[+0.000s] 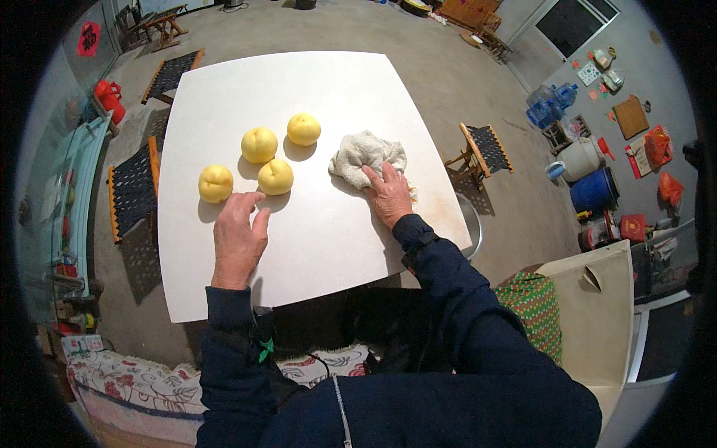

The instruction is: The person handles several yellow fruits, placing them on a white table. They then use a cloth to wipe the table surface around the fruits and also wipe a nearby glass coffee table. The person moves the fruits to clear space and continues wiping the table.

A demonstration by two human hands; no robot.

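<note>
Several yellow peaches sit on the white tabletop (pixel 336 235). The leftmost peach (pixel 215 183) lies just beyond my left hand (pixel 240 238), and the nearer middle peach (pixel 275 177) is close to its fingertips. Thumb and fingers of that hand are apart with nothing between them; whether a fingertip touches a peach is unclear. Farther off are another peach (pixel 259 145) and the farthest one (pixel 303 129). On the right, my right hand (pixel 389 193) lies on a crumpled whitish cloth (pixel 365 157). Two of its fingers spread over the cloth; the others are partly hidden, so a grip is not certain.
Woven-seat stools stand left (pixel 134 190) and right (pixel 483 150) of the table. A metal basin (pixel 475 227) shows below the right table edge. Blue water bottles (pixel 552 103) and a blue barrel (pixel 595 190) line the right wall. A floral-covered seat (pixel 140 386) is at lower left.
</note>
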